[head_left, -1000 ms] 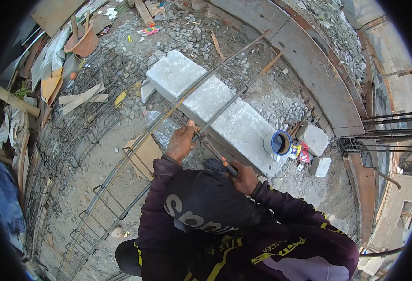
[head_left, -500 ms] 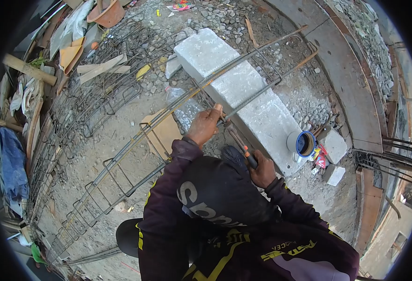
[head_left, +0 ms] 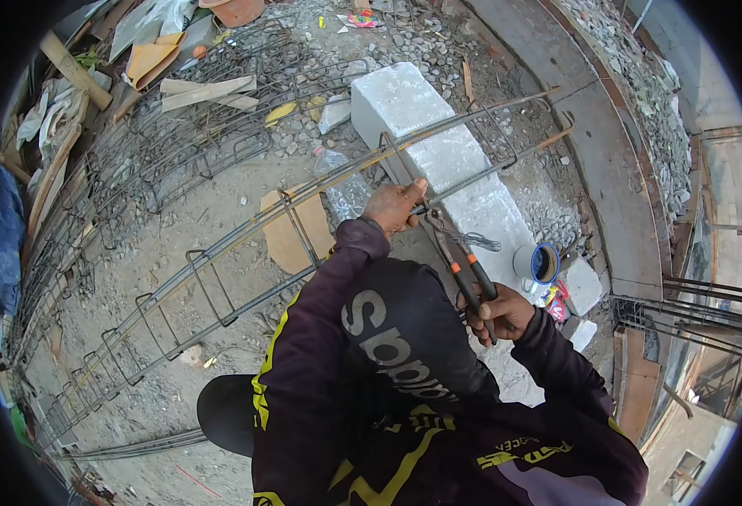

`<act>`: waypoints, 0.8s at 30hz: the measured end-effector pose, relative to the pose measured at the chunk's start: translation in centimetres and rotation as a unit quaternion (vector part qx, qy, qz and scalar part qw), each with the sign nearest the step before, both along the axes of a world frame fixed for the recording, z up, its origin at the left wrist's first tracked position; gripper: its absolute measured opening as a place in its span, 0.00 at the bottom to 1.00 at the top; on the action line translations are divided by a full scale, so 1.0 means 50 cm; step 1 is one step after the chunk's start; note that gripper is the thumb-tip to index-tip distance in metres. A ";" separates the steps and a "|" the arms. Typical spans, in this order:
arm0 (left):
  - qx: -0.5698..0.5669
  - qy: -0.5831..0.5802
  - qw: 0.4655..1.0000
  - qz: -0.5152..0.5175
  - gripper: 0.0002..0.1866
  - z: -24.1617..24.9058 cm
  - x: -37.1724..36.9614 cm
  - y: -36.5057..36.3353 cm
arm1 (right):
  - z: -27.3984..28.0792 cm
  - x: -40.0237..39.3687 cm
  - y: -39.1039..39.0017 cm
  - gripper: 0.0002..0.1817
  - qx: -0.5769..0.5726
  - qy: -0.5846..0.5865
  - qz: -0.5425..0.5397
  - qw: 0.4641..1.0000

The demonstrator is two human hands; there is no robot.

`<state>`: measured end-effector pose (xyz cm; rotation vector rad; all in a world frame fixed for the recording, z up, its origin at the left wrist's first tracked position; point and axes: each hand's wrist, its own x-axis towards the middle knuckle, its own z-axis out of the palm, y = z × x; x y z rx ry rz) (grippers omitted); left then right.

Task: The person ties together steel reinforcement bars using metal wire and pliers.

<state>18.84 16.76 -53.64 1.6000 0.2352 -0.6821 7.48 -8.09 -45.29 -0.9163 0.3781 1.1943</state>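
Note:
My left hand [head_left: 394,207] is closed on the lower steel bar of a rebar cage [head_left: 274,289], where a stirrup meets it beside the concrete beam. My right hand [head_left: 506,314] grips the handles of a pair of pincers [head_left: 464,268] with black and orange grips. The handles stand slightly apart, and the jaws touch the bar close to my left fingertips. Whether a wire lies in the jaws is too small to tell. A small bundle of tie wire [head_left: 480,242] lies next to the pincers, over the pale concrete beam [head_left: 451,152] that props up the cage.
A blue-rimmed mug [head_left: 545,264] with dark liquid stands at the beam's near end, by concrete chunks [head_left: 580,285]. More stirrups and bars [head_left: 164,169] lie to the left. A plastic bottle [head_left: 345,187] and cardboard [head_left: 296,226] lie under the cage. Wood scraps [head_left: 210,93] lie behind.
The pincers' handles have spread apart and turned more to face the camera. My right hand has moved right. The wire bundle shows now. My left hand stays at the bar; the whole view has shifted.

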 end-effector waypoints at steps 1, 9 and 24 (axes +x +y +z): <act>0.003 -0.013 1.000 -0.001 0.35 -0.011 0.001 0.000 | -0.003 0.000 -0.002 0.25 0.039 0.033 -0.005 0.999; 0.049 -0.058 0.997 -0.034 0.36 -0.045 0.012 -0.014 | 0.106 -0.028 0.079 0.33 -0.562 -0.614 0.303 0.464; 0.046 -0.039 0.998 -0.035 0.32 -0.032 0.013 -0.008 | 0.162 -0.004 0.108 0.28 -0.431 -0.227 0.198 0.851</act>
